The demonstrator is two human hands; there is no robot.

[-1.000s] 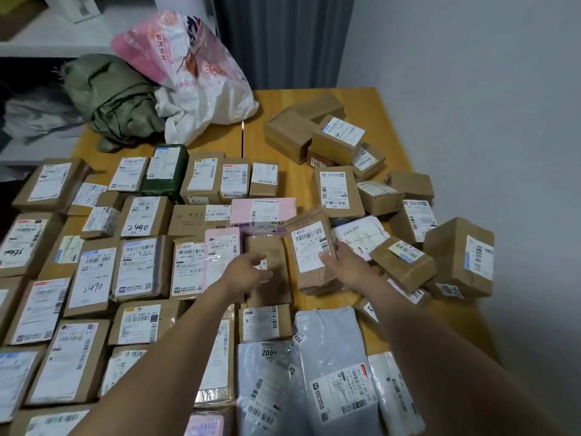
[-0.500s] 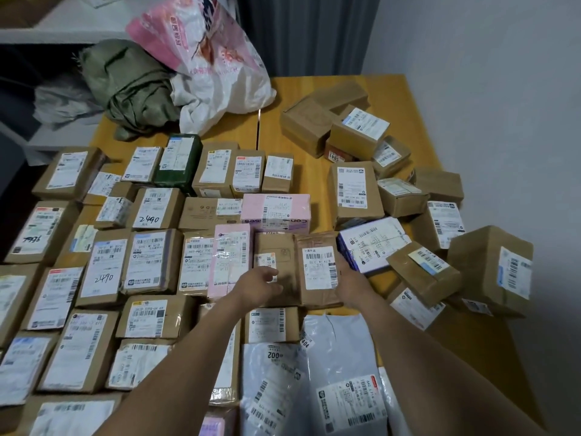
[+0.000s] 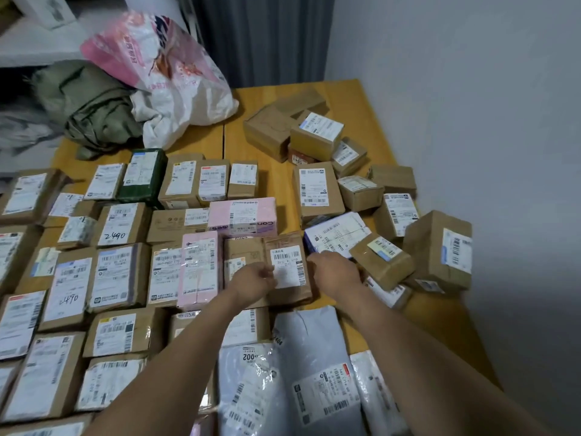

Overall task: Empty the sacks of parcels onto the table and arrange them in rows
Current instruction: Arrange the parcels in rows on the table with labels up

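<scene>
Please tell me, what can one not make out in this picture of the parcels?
Head view:
- Left hand and right hand at the brown parcel: fingertips curl out of sight, so the grip is unclear.
- Parcels under the left forearm: hidden by it.
- Left-edge parcel: cut by the frame.
- Pink-and-white sack: contents hidden by its own plastic.
- Label print: too small and blurred.
</scene>
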